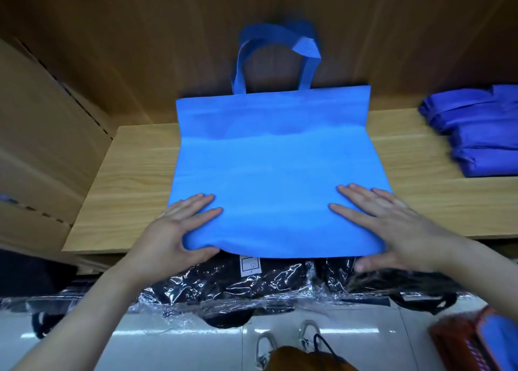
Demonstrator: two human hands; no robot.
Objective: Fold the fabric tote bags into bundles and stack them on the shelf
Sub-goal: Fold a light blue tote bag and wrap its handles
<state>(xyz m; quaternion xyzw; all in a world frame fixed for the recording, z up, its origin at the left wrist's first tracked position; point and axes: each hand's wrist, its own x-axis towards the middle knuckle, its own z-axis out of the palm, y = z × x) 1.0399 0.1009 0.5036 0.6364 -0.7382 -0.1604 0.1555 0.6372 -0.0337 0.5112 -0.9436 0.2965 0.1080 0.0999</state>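
A light blue tote bag [274, 174] lies flat on the wooden shelf [126, 188], its handles [305, 62] standing up against the back panel. Its near edge hangs slightly over the shelf front. My left hand [173, 230] holds the bag's near left corner, fingers straight on top and thumb under the raised edge. My right hand [392, 230] holds the near right corner the same way, fingers flat on the fabric and thumb below the edge. A stack of folded darker blue bags [482, 135] sits at the shelf's right end.
Black items wrapped in clear plastic [238, 286] lie on the level below the shelf front. A cardboard box [36, 146] stands at the left. An orange basket [471, 342] holding something blue is at the lower right on the tiled floor.
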